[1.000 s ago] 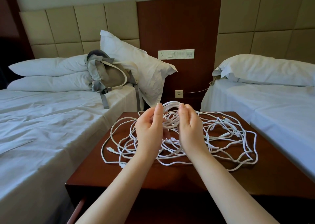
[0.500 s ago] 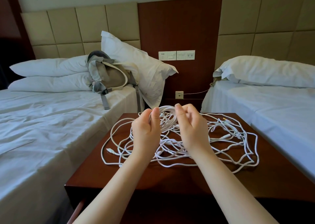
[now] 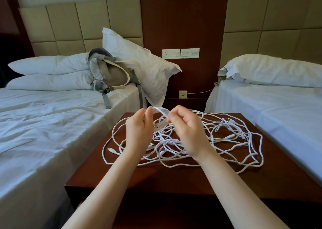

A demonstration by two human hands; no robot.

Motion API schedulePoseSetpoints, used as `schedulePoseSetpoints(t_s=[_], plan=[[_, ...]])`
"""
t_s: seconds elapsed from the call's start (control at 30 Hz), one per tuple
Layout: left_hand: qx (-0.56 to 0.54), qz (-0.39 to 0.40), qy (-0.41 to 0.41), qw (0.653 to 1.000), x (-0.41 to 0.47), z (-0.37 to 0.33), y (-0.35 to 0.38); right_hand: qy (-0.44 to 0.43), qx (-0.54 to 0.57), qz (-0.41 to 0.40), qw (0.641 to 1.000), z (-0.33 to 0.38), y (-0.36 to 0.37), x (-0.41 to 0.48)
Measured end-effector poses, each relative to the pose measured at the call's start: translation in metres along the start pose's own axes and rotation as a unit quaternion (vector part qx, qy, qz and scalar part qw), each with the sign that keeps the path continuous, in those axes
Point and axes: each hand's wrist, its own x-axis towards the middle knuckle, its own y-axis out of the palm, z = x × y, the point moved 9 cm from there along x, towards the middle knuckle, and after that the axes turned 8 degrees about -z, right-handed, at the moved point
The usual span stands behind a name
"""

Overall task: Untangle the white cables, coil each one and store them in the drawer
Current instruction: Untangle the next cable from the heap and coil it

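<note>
Hotel room, twin white-sheeted beds either side of a dark reddish-brown wooden tabletop (image 3: 174,185). A loose tangle of thin white cables (image 3: 217,141) sprawls over the tabletop's middle & right, w/ a small white plug end (image 3: 111,150) lying out toward the left edge. The person's left hand (image 3: 137,131) and right hand (image 3: 188,133) are raised above the heap, close together, fingers curled, each pinching one end of a short lifted loop of white cable (image 3: 159,109) that arches between them (the loop is motion-blurred, so which strand it belongs to can't be told).

By the look of it this is the untangling step, early on: no cable is separated or coiled yet, and no drawer is in view. The next move likely calls for tracing the pinched strand to a free end and drawing it out slowly, w/o cinching the crossings below. A grey-and-beige fabric backpack (image 3: 109,73) leans on the left bed's pillows.
</note>
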Motion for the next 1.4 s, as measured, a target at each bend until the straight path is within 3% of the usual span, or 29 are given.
schedulePoseSetpoints(t_s=[0.1, 0.2, 0.37, 0.43, 0.57, 0.77, 0.97, 1.13, 1.3, 1.4], plan=[[-0.001, -0.03, -0.032, 0.999, 0.007, 0.006, -0.012, 0.031, -0.019, 0.087, 0.996, -0.009, 0.022, -0.01], [-0.006, -0.041, -0.068, 0.997, 0.008, 0.003, -0.014, 0.072, -0.023, 0.112, 0.991, -0.02, 0.03, -0.015], [-0.149, -0.06, -0.176, 0.971, 0.011, 0.009, -0.017, 0.188, 0.061, 0.126, 0.972, -0.047, 0.027, -0.017], [-0.2, -0.043, -0.221, 0.954, 0.008, 0.005, -0.012, 0.219, 0.114, 0.126, 0.961, -0.055, 0.025, -0.018], [-0.292, 0.064, -0.268, 0.916, -0.002, -0.013, 0.013, 0.244, 0.194, 0.087, 0.946, -0.062, 0.013, -0.012], [-0.282, 0.237, -0.209, 0.906, -0.028, -0.052, 0.04, 0.226, 0.245, 0.018, 0.943, -0.05, -0.02, 0.004], [-0.164, 0.334, -0.125, 0.92, -0.045, -0.07, 0.049, 0.205, 0.214, 0.0, 0.955, -0.031, -0.045, 0.015], [-0.097, 0.419, -0.084, 0.899, -0.059, -0.07, 0.06, 0.161, 0.134, 0.025, 0.977, -0.022, -0.049, 0.018], [-0.059, 0.447, -0.09, 0.888, -0.06, -0.06, 0.064, 0.127, 0.063, -0.018, 0.99, -0.013, -0.055, 0.02], [-0.043, 0.404, -0.108, 0.907, -0.053, -0.043, 0.068, 0.077, -0.018, -0.049, 0.996, -0.003, -0.057, 0.022]])
